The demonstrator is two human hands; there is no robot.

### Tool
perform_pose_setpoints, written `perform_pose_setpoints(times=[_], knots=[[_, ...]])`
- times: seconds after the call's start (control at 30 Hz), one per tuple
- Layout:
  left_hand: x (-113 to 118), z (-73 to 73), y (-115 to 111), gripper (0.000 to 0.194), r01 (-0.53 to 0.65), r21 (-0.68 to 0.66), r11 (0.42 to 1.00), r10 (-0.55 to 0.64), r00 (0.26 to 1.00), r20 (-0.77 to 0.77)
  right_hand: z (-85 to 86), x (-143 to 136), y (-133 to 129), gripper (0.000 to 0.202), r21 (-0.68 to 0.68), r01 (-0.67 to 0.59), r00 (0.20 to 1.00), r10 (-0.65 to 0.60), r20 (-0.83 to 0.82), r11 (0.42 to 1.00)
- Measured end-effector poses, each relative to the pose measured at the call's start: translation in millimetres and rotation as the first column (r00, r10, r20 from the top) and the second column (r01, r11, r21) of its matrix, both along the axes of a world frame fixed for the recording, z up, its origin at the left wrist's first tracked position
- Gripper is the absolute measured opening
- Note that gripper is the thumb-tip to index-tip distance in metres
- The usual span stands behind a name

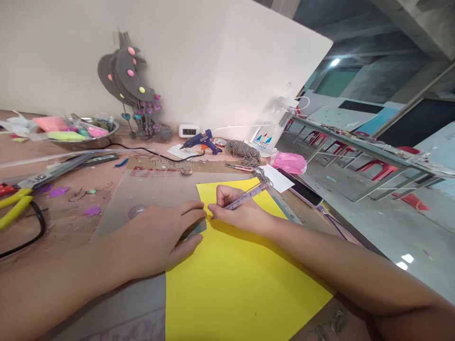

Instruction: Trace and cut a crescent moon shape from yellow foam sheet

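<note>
A large sheet of yellow paper [234, 279] lies in front of me over a translucent mat [113, 208]. My right hand [238, 208] grips a pale purple patterned pen [245, 196], its tip down at the sheet's left part. My left hand [167, 232] lies palm down, fingers spread, at the left edge of the yellow paper. Under its fingers sits a small dark grey piece [197, 230], mostly covered by the hand, its edge close to the pen tip.
Behind stand a blue glue gun [201, 139], a digital clock [188, 130], grey yarn [243, 151] and a clear bottle [273, 125]. A phone [302, 189] lies right. Yellow-handled scissors [39, 180] and a metal bowl [106, 132] are left. A moon-shaped ornament [131, 76] hangs at the back.
</note>
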State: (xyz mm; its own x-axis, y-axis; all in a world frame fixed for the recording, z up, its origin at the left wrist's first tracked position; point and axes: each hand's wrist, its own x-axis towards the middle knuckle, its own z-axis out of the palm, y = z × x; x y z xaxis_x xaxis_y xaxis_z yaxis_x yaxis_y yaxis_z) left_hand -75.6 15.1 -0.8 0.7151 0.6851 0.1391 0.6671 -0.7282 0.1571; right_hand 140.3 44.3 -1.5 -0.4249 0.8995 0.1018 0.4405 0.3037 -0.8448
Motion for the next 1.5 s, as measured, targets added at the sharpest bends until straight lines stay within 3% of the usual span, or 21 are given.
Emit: perform_pose_setpoints(times=[0.53,0.7,1.13,1.27,1.5], knots=[[-1.7,-3.7,1.4,0.038,0.000,-0.014,1.000,0.000,1.000,0.019,-0.1,-0.5,1.6,0.027,0.054,0.103,0.994,-0.104,0.022,0.993],[-1.6,-2.2,0.8,0.039,0.000,-0.014,1.000,0.000,1.000,0.002,-0.7,0.7,2.3,0.027,0.038,0.061,0.997,-0.062,0.038,0.997],[-1.4,-2.8,1.6,0.039,0.001,-0.012,1.000,-0.001,1.000,0.021,-1.4,3.3,6.6,0.028,0.088,0.174,0.984,-0.175,0.009,0.981],[-1.3,-3.4,1.0,0.038,-0.001,-0.007,1.000,0.001,0.999,0.038,6.0,12.9,16.0,0.026,0.066,0.191,0.981,-0.188,-0.056,0.979],[-1.5,-0.6,-0.1,0.039,-0.002,-0.026,1.000,0.003,0.999,0.032,22.0,10.5,49.0,0.031,0.018,0.158,0.986,-0.158,0.044,0.987]])
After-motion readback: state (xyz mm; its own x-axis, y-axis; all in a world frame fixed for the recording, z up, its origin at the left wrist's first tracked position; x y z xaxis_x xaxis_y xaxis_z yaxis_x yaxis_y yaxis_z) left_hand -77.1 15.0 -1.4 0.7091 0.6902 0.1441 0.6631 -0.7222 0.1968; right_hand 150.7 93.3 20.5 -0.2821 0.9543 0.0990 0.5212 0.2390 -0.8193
